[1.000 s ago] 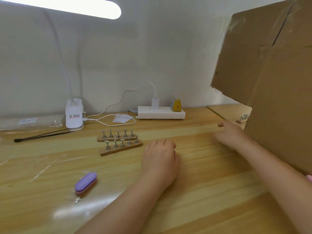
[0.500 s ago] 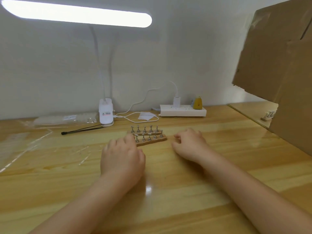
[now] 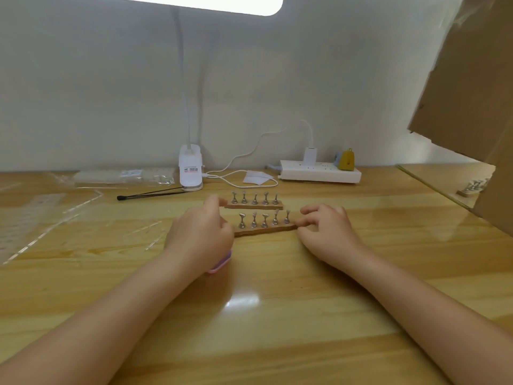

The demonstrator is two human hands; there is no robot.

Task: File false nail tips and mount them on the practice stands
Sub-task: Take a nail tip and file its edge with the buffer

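Two wooden practice stands, each with a row of metal holders, lie mid-desk. My left hand [image 3: 200,234] covers the left end of the near stand [image 3: 265,230], fingers curled round it, with one fingertip by the far stand [image 3: 254,205]. At the near stand's right end, my right hand [image 3: 327,232] pinches the wood between thumb and fingers. A purple-pink nail buffer [image 3: 222,263] peeks out from under my left wrist. No nail tip is visible on any holder.
Along the back wall are a white lamp base [image 3: 190,173], a power strip [image 3: 319,175], a thin black brush [image 3: 150,194] and clear bags [image 3: 125,176]. Plastic sheeting [image 3: 27,218] lies at left. A cardboard panel [image 3: 472,107] hangs at right over another stand [image 3: 472,187].
Both hands came together at the stands, the right one moving in from the far right. The near stand now sits apart from the far one and closer to me. The view shifted.
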